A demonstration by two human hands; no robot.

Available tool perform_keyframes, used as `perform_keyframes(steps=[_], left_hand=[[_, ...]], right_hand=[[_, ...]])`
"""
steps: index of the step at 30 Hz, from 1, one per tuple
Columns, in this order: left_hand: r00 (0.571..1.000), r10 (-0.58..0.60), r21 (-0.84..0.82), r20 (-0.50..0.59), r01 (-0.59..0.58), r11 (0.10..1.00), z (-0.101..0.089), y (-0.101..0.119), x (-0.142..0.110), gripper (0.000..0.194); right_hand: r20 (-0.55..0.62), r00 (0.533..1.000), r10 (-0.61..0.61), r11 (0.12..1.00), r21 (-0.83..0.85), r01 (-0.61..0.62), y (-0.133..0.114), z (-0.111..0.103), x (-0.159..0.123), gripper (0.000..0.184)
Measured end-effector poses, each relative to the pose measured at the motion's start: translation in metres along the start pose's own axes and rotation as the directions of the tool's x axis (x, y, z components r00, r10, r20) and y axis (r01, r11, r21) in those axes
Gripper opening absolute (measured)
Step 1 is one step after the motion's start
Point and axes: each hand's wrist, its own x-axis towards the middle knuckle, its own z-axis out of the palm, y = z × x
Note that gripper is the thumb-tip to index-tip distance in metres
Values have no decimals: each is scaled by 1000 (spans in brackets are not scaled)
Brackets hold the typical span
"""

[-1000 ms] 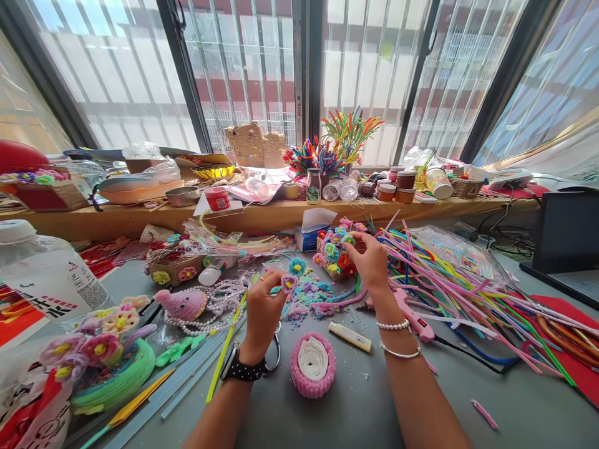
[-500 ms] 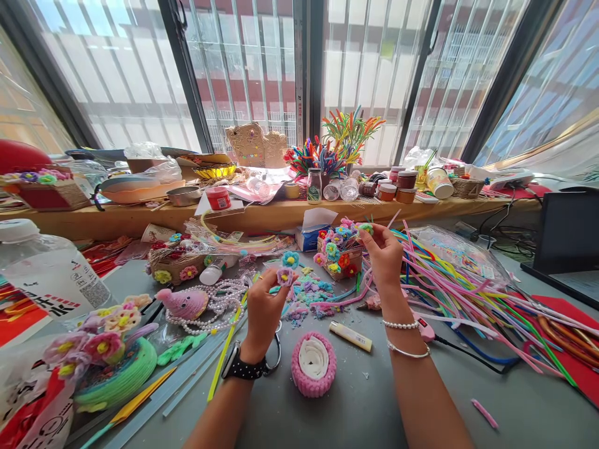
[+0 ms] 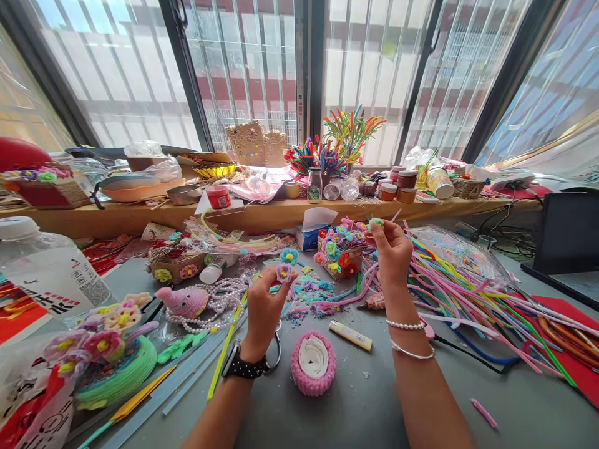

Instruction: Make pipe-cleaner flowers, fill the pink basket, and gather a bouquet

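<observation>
My left hand (image 3: pixel 266 302) pinches a small purple fuzzy flower (image 3: pixel 284 273) with a yellow centre. Just above it is a blue flower (image 3: pixel 289 256); whether the same fingers hold it I cannot tell. My right hand (image 3: pixel 393 249) is raised and closed on a green fuzzy flower (image 3: pixel 375 224). Between my forearms a pink knitted round pot (image 3: pixel 314 374) with white material inside stands on the table. A pale yellow lighter (image 3: pixel 350 335) lies behind it to the right. Beyond my hands sits a basket decorated with colourful flowers (image 3: pixel 333 251).
Many pipe cleaners (image 3: pixel 458 293) spread over the right side. Glue sticks (image 3: pixel 173 374), a pearl string (image 3: pixel 224 302) and a pink knitted figure (image 3: pixel 183 302) lie at the left. Fluffy scraps (image 3: pixel 311 293) litter the middle. A laptop (image 3: pixel 566 243) stands far right, a large bottle (image 3: pixel 42 268) far left.
My right hand has moved to the right and slightly up with the green flower, away from the flower basket. My left hand has barely moved.
</observation>
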Motion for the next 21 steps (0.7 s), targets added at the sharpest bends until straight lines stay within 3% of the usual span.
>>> perform_keyframes(steps=[7,9,11,12,14,17,19,21], left_hand=[[999,-35,-43,-13,34,999,2,-3,0,15],[1000,-23,-37,-17,22,999,2,-2,0,14],[1000,3,-20,-18,-4,1000,1,-1,0,12],[1000,19,-13,-15,-19,1000,1,-1,-1,12],[999,49,-5,-9,-49,999,0,0,-1,10],[996,86,3,-14,-85,996,-1,-1,-3,10],[994,99,11,-37,-99,995,-1,-2,-3,10],[992,112,13,-58,-111,994,-1,-3,-3,11]], right_hand=[[-72,990,124,986,121,-115,-9,-3,4,25],[2,990,143,983,112,-143,-18,1,0,24],[161,966,205,973,77,-219,-26,7,-8,23],[273,929,251,962,39,-271,-30,12,-13,24],[514,790,333,932,-53,-358,-37,22,-25,25],[698,631,339,923,-115,-368,-41,36,-42,25],[752,569,333,919,-125,-374,-42,43,-51,25],[767,550,331,916,-122,-381,-42,46,-56,24]])
